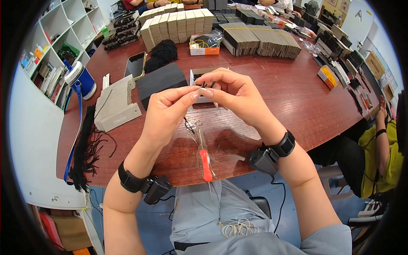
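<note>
My left hand (163,112) and my right hand (238,94) meet above the table, thumb and fingertips pinched together. Between them is a thin black cord (204,84); its short ends stick up at the fingertips. A darker strand (189,126) hangs beneath my left hand. Behind the fingers stands a small open white box (192,75), its contents mostly hidden. Nearer to me, a red-handled tool (205,165) with a thin metal shaft lies by the table's front edge among clear plastic scraps. A bundle of black cords (87,148) drapes over the left edge.
Flat grey card pieces (117,106), a black box (161,81) and a phone (136,66) lie left. A blue-white jug (80,80) stands farther left. Stacked boxes (176,26) and grey card bundles (259,40) line the back. A person in yellow (378,148) sits right.
</note>
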{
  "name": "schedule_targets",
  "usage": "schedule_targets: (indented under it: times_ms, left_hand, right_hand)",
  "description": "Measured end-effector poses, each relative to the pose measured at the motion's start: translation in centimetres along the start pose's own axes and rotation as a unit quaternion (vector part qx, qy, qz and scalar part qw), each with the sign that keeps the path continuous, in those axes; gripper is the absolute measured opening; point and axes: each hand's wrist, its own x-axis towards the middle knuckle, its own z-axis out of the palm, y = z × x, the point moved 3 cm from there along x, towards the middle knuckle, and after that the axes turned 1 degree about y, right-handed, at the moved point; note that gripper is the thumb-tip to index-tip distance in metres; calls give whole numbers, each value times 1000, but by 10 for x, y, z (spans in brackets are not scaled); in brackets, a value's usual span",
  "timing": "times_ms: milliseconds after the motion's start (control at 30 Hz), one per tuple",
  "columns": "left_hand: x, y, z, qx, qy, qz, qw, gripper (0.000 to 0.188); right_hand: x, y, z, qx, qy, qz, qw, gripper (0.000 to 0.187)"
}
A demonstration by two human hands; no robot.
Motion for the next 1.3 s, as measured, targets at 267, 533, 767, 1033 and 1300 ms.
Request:
schedule_targets:
  times_ms: [267, 533, 767, 1033, 1300]
  left_hand:
    - [1, -5, 2, 38, 7, -1, 999, 19]
    - [3, -6, 2, 7, -54, -27, 998, 17]
    - [8, 4, -4, 100, -21, -4, 995, 7]
    - [10, 6, -11, 133, -15, 37, 990, 7]
    - [17, 1, -18, 115, -1, -23, 993, 13]
  right_hand:
    - [1, -1, -1, -10, 26, -31, 999, 19]
    - [3, -4, -1, -58, 16, -100, 993, 13]
    - [5, -3, -10, -165, 44, -107, 979, 8]
    - [7, 1, -11, -135, 44, -67, 988, 10]
    - [10, 1, -40, -85, 146, -25, 985, 10]
